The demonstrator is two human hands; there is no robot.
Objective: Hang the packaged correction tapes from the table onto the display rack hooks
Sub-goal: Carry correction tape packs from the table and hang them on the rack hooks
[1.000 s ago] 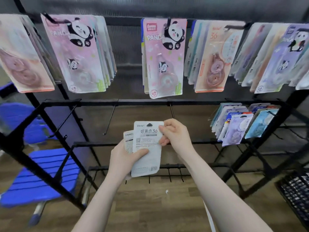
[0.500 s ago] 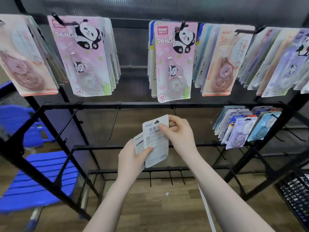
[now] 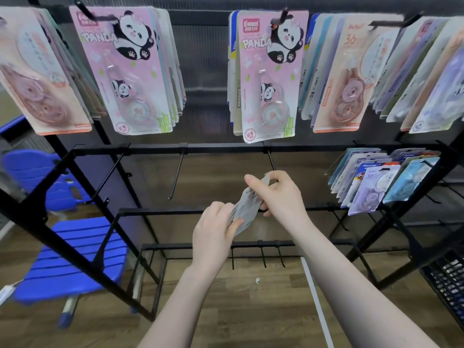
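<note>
Left hand (image 3: 213, 234) has its grip curled round the bottom of a small stack of white-backed correction tape packs (image 3: 244, 209), thumb pressed over the front one. Can't count the stack for sure; I make out two edges, maybe more behind. Right hand (image 3: 278, 194) pinches the top corner of the front pack, index finger sticking out straight, the others curled. The packs are tilted, printed backs toward the camera, held in the air in front of the display rack (image 3: 150, 150), right below an empty hook (image 3: 271, 160) on the middle bar.

Going left to right on the rest: a blue chair (image 3: 67, 257) at bottom left, partly behind the rack's frame, with something else blue (image 3: 32, 169) behind it that I can't make out. On the top row I count five hanging bunches: peach packs (image 3: 37, 79) cut off at the left edge, pink panda packs (image 3: 125, 71), a second panda bunch (image 3: 268, 76), orange "36" packs (image 3: 351, 76), then a mixed fan of purple and pale ones (image 3: 431, 79) running off the right edge. How many packs sit in each bunch is hidden, since only the front card shows fully.

The middle bar has three bare hooks: two more (image 3: 108, 182) (image 3: 177, 177) left of the one above the hands, plus smaller packs (image 3: 376, 182) hanging at the right, on at least two hooks. The bottom bar shows three short bare pegs (image 3: 262, 257). A dark crate (image 3: 447, 280) is cut off at the lower right corner, contents blurry.
</note>
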